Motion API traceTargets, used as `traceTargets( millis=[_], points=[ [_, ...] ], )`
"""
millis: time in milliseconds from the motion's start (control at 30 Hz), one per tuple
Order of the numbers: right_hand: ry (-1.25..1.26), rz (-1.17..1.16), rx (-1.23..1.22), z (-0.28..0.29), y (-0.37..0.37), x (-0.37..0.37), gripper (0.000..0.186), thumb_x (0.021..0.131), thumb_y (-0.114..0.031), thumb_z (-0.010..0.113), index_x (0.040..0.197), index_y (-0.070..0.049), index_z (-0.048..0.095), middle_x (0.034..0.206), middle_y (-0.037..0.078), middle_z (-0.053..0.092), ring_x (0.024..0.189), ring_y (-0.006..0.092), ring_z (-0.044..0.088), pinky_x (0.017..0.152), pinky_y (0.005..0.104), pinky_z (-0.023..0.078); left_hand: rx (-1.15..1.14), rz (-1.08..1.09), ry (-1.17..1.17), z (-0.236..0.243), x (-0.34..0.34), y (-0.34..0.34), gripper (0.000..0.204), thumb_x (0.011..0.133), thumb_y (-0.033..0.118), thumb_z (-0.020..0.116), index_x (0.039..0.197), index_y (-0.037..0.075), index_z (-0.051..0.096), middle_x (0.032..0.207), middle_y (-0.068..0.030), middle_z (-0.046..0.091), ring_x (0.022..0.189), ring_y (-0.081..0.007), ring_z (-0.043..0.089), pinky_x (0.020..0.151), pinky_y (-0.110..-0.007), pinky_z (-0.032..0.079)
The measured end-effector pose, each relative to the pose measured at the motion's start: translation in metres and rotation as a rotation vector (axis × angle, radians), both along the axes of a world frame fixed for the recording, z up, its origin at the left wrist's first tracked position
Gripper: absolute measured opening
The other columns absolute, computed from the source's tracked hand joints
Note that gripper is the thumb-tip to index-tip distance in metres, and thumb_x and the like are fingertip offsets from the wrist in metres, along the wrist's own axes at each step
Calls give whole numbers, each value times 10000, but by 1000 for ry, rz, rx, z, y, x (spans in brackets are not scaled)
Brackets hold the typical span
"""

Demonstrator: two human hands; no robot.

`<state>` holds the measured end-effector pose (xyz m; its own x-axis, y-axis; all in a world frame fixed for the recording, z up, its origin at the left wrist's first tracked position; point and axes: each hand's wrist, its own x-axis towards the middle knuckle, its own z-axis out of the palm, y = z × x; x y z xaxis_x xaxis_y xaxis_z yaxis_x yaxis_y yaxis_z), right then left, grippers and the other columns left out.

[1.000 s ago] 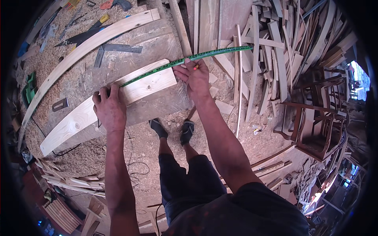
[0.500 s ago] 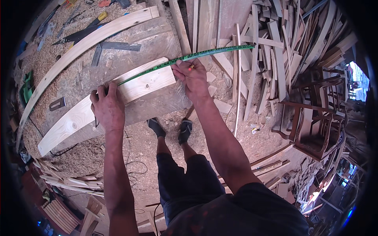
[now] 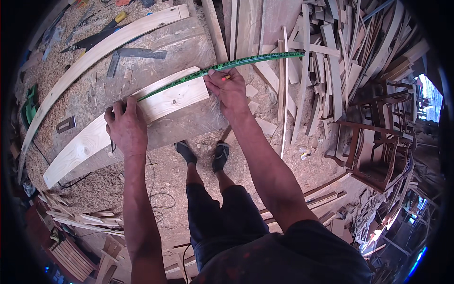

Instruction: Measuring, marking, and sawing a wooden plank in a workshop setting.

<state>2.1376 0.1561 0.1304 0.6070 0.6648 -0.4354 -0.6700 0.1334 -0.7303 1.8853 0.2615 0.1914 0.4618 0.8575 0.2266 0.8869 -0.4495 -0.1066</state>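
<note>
A pale wooden board lies across the workbench, its left part tapering and curving. Along it runs a green measuring tape with black marks, reaching well past the board's right end. My left hand is closed over the tape's left end on the board; a dark cord hangs below it, and what lies under the palm is hidden. At the board's right end my right hand pinches the tape's lower edge. Between its fingers sits a pencil with a red-orange end.
A long curved wooden strip lies on the bench's far left. Near it are a metal square, a handsaw and a plane blade. Offcuts pile up at right, beside a dark wooden chair. Shavings cover the floor.
The whole view has shifted slightly. Both hands keep their places on the board and tape, and the pencil in my right hand has turned a little.
</note>
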Motion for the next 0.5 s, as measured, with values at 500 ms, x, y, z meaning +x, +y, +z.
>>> traceTargets(
  millis=[500],
  points=[
    [-9, 7, 9, -2, 1, 0, 236, 1013, -75, 829, 1160, -44, 647, 1038, 69, 765, 965, 173, 785, 887, 313, 662, -3, 15, 10, -1, 0, 0, 245, 1014, 245, 731, 1258, 229, 724, 1280, -66, 685, 1336, -409, 594, 966, -587, 582]
  ],
)
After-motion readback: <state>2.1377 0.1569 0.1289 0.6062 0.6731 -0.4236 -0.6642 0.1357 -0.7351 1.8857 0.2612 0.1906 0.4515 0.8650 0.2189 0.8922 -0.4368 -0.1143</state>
